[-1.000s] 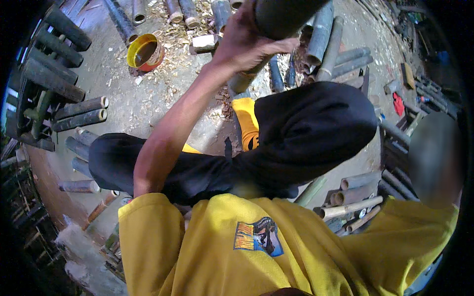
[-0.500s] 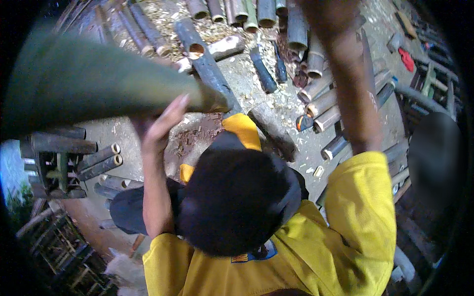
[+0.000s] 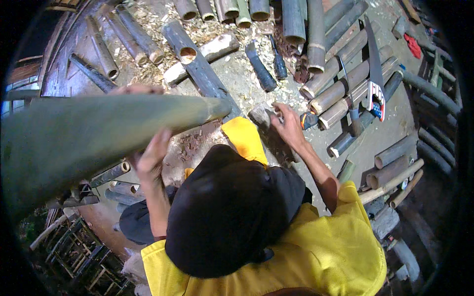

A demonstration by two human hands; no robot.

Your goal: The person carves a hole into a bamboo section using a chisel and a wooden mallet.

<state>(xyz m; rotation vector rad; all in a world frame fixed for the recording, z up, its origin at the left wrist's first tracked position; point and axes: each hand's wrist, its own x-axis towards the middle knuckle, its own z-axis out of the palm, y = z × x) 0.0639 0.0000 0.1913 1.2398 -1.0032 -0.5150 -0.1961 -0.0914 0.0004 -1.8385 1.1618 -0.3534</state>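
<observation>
Your left hand (image 3: pixel 150 160) grips the bamboo tube (image 3: pixel 98 126). Your right hand (image 3: pixel 290 129) is at the log (image 3: pixel 277 144) on the floor (image 3: pixel 397 121); grip indeterminable.

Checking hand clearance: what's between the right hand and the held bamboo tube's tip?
Head view: between right hand and tube lie part of a grey bamboo pole and the end of a short log.

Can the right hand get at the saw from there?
Probably yes: the saw lies on top of the bamboo tubes on the right hand's side, its handle uncovered. The hand is at the log, though, and may need to stretch.
</observation>
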